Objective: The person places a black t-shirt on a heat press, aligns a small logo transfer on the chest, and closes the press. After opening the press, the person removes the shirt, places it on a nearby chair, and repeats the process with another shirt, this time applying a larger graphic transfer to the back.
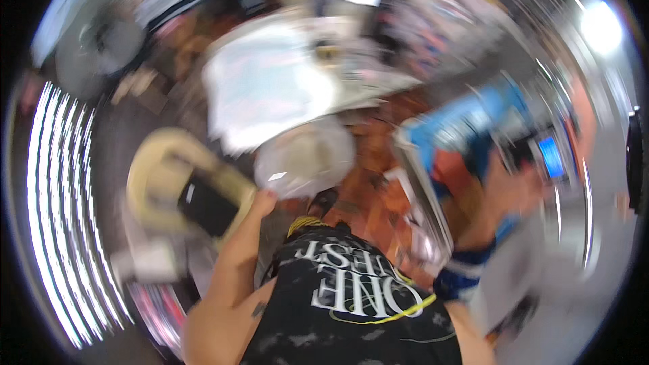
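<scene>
My left hand (265, 203) reaches forward to the near left edge of a clear, rounded plastic bag (307, 155) with something beige inside. Its fingers look closed on that edge, though blur and the bag hide most of them. Just beyond the bag lies a pile of white sheets or cloth (260, 81), spread over a table. On the right, only my upper arm shows at the lower edge; my right hand is out of sight.
A cream plastic chair (159, 176) with a black item on it stands left. At right, another person's arm (483, 213) is beside a blue-covered tray or crate (466, 125) and a device with a lit blue screen (551, 157). A grey fan (101, 44) stands far left. Reddish tiles (372, 189) cover the floor.
</scene>
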`<state>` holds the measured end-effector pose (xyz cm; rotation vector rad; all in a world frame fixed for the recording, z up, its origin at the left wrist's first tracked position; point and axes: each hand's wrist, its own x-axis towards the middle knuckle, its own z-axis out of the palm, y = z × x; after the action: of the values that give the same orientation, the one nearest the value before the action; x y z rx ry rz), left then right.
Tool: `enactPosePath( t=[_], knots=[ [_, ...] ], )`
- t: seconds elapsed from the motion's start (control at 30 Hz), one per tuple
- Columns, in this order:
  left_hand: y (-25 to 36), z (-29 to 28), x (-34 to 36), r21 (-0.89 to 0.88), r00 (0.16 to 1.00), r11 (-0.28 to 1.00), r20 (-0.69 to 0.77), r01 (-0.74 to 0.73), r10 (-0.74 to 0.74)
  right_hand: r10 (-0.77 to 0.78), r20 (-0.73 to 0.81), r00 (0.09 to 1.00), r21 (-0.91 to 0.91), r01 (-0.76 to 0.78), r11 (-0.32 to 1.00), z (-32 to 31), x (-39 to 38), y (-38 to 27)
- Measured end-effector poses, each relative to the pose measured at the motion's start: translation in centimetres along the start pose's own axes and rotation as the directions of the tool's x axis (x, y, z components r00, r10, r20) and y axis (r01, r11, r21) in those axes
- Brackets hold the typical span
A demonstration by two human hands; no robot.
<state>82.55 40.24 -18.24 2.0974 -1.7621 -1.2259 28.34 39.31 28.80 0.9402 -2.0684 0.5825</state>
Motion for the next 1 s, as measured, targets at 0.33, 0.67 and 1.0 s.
enactPosePath(
  t=[0.33,0.67,1.0],
  knots=[
    [-7.6,-5.1,-39.8,-0.473,0.441,0.794,-0.661,0.382,-0.606,-0.285,-0.314,0.906,0.456,0.407,0.791,0.0,0.4,-0.2],
    [-27.9,-4.4,-55.3,-0.482,-0.099,0.571,-0.814,0.664,-0.572,-0.963,-0.151,0.223,0.982,0.143,-0.121,-18.2,-32.3,-29.8],
    [-31.6,-5.4,-55.9,-0.570,-0.168,0.309,-0.634,0.762,-0.755,-0.299,-0.805,-0.513,0.525,-0.379,-0.762,-44.3,-67.5,-38.8]
  ],
)
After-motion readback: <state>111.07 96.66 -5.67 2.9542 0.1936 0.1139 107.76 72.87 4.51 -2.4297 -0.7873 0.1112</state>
